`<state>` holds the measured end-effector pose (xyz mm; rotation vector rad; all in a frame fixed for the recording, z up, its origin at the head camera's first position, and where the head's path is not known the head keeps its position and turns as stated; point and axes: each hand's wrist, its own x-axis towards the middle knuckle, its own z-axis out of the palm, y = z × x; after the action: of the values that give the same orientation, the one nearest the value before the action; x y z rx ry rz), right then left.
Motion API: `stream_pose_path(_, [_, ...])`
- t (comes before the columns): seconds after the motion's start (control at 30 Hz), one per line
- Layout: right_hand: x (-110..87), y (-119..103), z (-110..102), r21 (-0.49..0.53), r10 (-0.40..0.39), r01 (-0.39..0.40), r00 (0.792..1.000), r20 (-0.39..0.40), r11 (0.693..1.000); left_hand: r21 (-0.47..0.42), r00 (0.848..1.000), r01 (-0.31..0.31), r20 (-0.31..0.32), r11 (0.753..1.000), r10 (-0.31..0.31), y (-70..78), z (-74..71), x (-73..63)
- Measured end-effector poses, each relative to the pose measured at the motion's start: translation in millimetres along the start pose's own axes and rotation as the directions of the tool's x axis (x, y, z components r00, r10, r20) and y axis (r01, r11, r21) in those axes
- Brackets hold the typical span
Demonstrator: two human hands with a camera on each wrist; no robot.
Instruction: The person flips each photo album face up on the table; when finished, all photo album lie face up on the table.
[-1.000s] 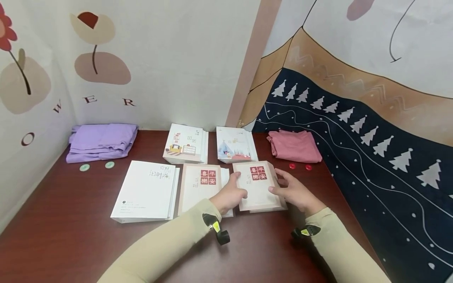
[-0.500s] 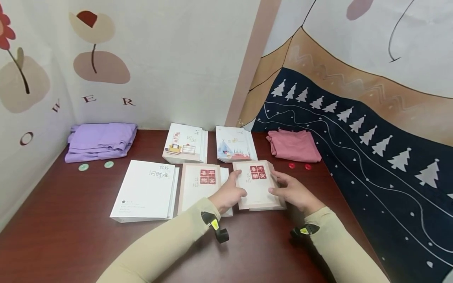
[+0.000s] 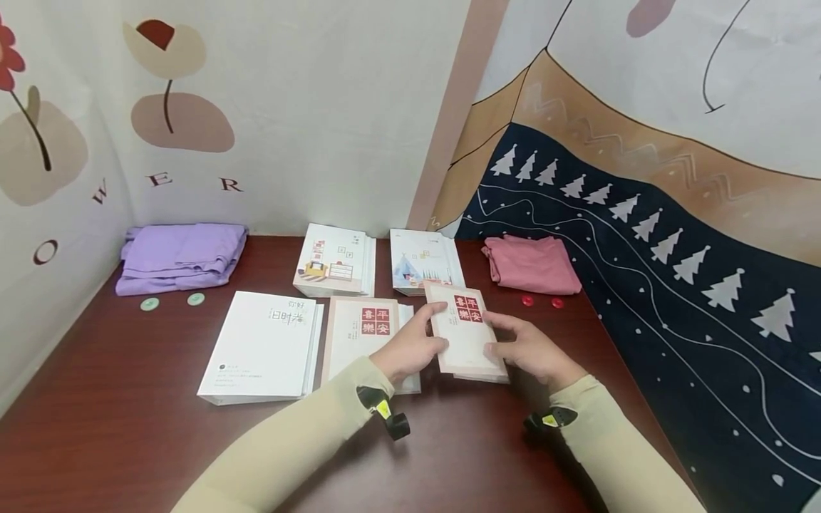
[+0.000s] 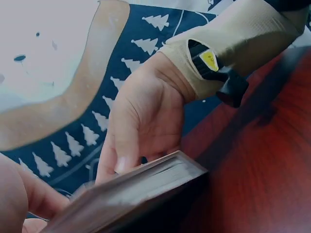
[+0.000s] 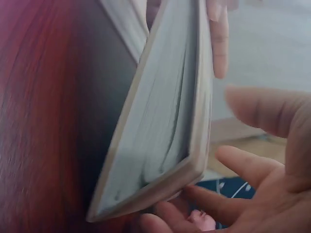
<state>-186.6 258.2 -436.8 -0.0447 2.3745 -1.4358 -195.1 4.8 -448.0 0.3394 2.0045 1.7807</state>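
Observation:
A photo album (image 3: 465,338) with a beige-edged white cover and red square characters is tilted up between the hands. My left hand (image 3: 410,349) holds it by its left side, thumb across the cover. My right hand (image 3: 535,349) is at the right side; in the right wrist view its thumb stands apart from the cover, while the lower fingers (image 5: 214,199) touch near the spine. White leaves show inside the album in that view. Beside the left hand lies a matching album (image 3: 362,331), partly covered by the hand and sleeve.
A larger white album (image 3: 263,345) lies at left. Two illustrated albums (image 3: 336,260) (image 3: 426,260) lie behind. Folded purple cloth (image 3: 179,256) with two green buttons (image 3: 195,299) is at back left; folded pink cloth (image 3: 532,263) with two red buttons (image 3: 527,301) at back right.
The held album lay nearly flat before; now it is lifted, turned and tilted, shifted slightly left. The left hand has moved a little left with it, the right hand hardly at all.

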Motion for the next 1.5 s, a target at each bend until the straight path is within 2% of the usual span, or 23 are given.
stream_pose_path(0.13, [-5.2,-7.5,4.5,0.095,-0.138,0.136,0.990,0.014,0.986,0.048,0.995,-0.087,0.042,0.995,0.085,13.2,-4.3,-8.5])
stream_pose_path(0.2, [-7.3,-12.4,7.3,0.148,-0.170,0.163,0.985,0.036,0.975,0.075,0.991,-0.125,0.055,0.989,0.121,18.5,-5.6,-12.0])
stream_pose_path(0.33, [-12.7,-20.2,10.0,0.219,-0.146,0.130,0.988,0.059,0.967,0.031,0.977,-0.190,0.105,0.981,0.186,22.0,-8.5,-13.6])
stream_pose_path(0.4, [-16.8,-23.4,10.0,0.257,-0.118,0.099,0.991,0.059,0.961,-0.001,0.966,-0.218,0.143,0.976,0.216,20.2,-9.3,-11.6])
stream_pose_path(0.5, [-22.7,-26.5,9.4,0.335,-0.122,0.084,0.988,0.095,0.938,-0.023,0.945,-0.254,0.206,0.967,0.254,14.3,-9.1,-6.5])
stream_pose_path(0.63, [-26.9,-25.4,5.1,0.409,-0.146,0.063,0.974,0.175,0.910,0.030,0.924,-0.270,0.289,0.962,0.250,4.7,-7.2,-2.4])
stream_pose_path(0.73, [-25.0,-21.3,-0.4,0.376,-0.114,0.043,0.979,0.167,0.925,0.069,0.923,-0.243,0.322,0.968,0.209,-0.8,-5.5,-1.6])
stream_pose_path(0.87, [-17.8,-12.7,-8.0,0.268,-0.063,0.043,0.996,0.067,0.963,0.108,0.951,-0.168,0.279,0.980,0.132,-5.5,-4.2,-0.3])
stream_pose_path(1.0, [-12.1,-4.6,-13.9,0.126,-0.019,0.023,0.999,-0.029,0.992,0.153,0.981,-0.097,0.183,0.984,0.068,-8.4,-4.3,1.1])
stream_pose_path(1.1, [-10.7,-2.2,-16.8,0.035,0.013,-0.010,0.996,-0.086,0.999,0.170,0.995,-0.053,0.097,0.984,0.037,-10.1,-4.9,2.8])
stream_pose_path(1.17, [-10.4,-2.4,-17.1,-0.008,0.022,-0.023,0.994,-0.108,1.000,0.166,0.999,-0.029,0.049,0.986,0.021,-11.6,-5.6,3.9])
stream_pose_path(1.27, [-9.5,-1.9,-16.1,-0.040,0.055,-0.061,0.990,-0.126,0.997,0.147,1.000,0.008,0.020,0.989,-0.011,-13.0,-6.5,4.4])
stream_pose_path(1.4, [-7.4,0.9,-12.1,-0.024,0.108,-0.110,0.990,-0.088,0.994,0.165,0.999,0.050,0.001,0.985,-0.051,-14.0,-7.9,2.3])
stream_pose_path(1.5, [-5.5,4.3,-8.2,-0.011,0.131,-0.132,0.989,-0.065,0.991,0.198,0.998,0.059,-0.014,0.978,-0.057,-15.0,-9.4,0.9])
